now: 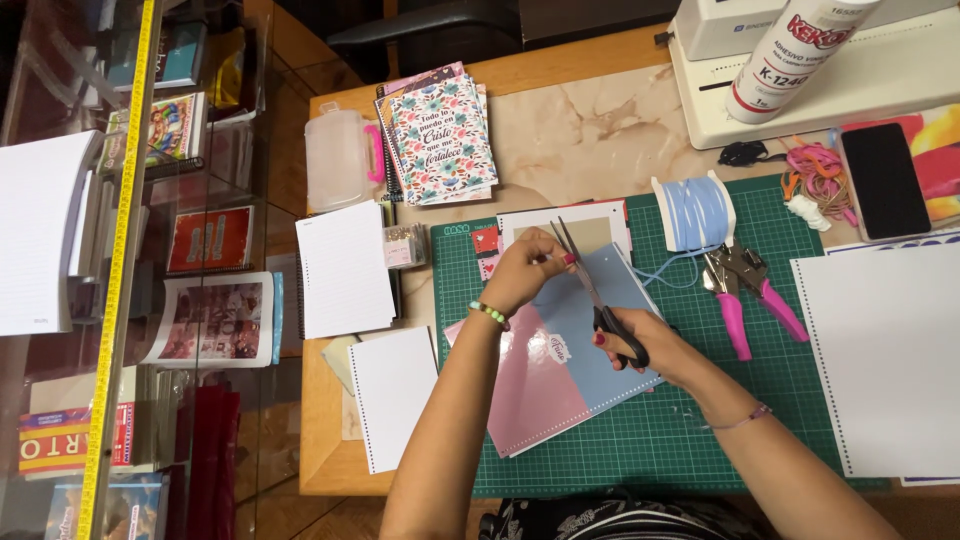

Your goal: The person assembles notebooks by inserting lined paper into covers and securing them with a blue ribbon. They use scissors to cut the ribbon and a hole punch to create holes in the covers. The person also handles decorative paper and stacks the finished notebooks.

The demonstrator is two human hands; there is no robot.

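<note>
Two hands work: right hand grips black scissors, left hand pinches pink-and-blue cover.

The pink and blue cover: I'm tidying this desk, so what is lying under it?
The pink and blue cover rests on the green cutting mat. Its upper edge overlaps a white-framed card. Anything else beneath it is hidden by the cover and the hands.
</note>
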